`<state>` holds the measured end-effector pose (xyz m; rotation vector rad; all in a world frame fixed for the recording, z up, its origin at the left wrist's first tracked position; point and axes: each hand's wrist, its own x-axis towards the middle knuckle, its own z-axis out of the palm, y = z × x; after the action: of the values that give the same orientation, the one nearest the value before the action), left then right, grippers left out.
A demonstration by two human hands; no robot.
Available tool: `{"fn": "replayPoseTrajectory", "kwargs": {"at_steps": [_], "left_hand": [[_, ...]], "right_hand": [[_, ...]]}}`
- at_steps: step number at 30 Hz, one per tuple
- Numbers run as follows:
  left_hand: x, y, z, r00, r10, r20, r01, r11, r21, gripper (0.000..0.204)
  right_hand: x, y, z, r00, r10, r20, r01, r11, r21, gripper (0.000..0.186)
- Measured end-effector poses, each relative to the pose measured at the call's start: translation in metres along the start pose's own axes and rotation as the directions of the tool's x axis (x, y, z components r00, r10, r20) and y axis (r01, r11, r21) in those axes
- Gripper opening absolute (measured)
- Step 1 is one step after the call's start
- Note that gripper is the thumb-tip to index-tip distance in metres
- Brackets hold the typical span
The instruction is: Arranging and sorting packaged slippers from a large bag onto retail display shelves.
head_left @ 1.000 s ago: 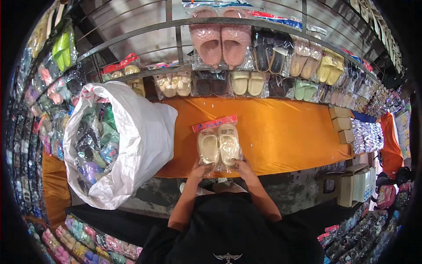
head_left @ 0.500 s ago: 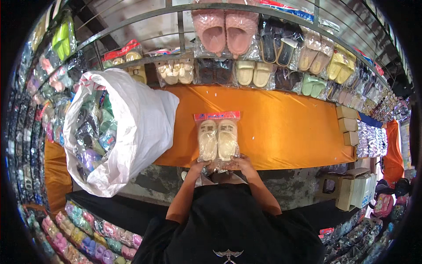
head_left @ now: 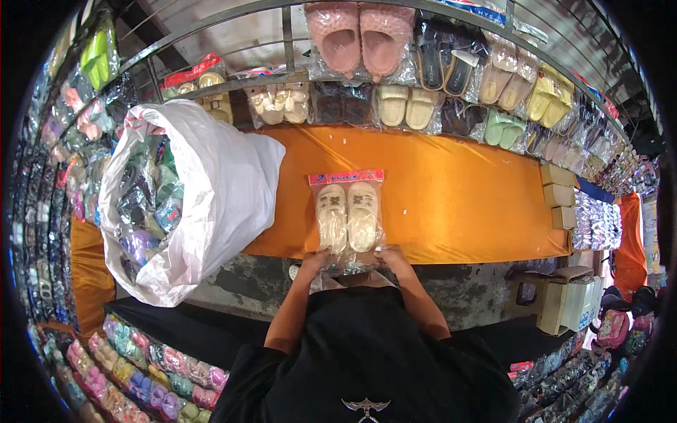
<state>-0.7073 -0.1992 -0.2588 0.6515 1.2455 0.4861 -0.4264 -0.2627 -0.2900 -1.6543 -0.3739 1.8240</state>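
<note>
A clear plastic packet with a red header strip holds a pair of cream slippers [head_left: 348,217]. It lies flat over the front part of the orange-covered table [head_left: 458,204]. My left hand [head_left: 314,263] grips its lower left corner and my right hand [head_left: 392,257] grips its lower right corner. Both forearms come up from below, past my black shirt.
A big white sack [head_left: 187,197] full of packed slippers stands on the table's left end. Packed slippers in pink, black, cream, yellow and green hang on a wire rack [head_left: 395,77] behind. Cardboard boxes [head_left: 560,194] sit at the right; more footwear rows lie low left.
The packet has come down slightly toward the table's front edge, still in both hands. The view has tilted a little, so the rack sits higher in the picture.
</note>
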Motion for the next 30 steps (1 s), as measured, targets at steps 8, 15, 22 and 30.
{"fn": "replayPoseTrajectory", "kwargs": {"at_steps": [8, 15, 22, 30], "left_hand": [[0.011, -0.032, -0.016, 0.949, 0.27, -0.164, -0.271, 0.963, 0.017, 0.029], [-0.002, -0.012, -0.016, 0.996, 0.091, -0.003, -0.091, 0.996, 0.015, 0.025], [-0.021, 0.033, -0.033, 0.972, -0.146, 0.185, 0.197, 0.935, -0.295, 0.026], [-0.061, 0.12, 0.014, 0.987, 0.161, -0.007, -0.153, 0.926, -0.346, 0.029]], "right_hand": [[-0.023, -0.01, 0.003, 0.998, 0.039, -0.043, -0.033, 0.99, 0.134, 0.018], [-0.014, -0.017, 0.003, 0.973, 0.232, -0.015, -0.233, 0.971, -0.05, 0.03], [-0.051, -0.043, 0.002, 0.988, -0.002, 0.151, -0.034, 0.973, 0.23, 0.017], [-0.091, -0.122, 0.019, 0.959, -0.28, 0.031, 0.258, 0.917, 0.306, 0.02]]}}
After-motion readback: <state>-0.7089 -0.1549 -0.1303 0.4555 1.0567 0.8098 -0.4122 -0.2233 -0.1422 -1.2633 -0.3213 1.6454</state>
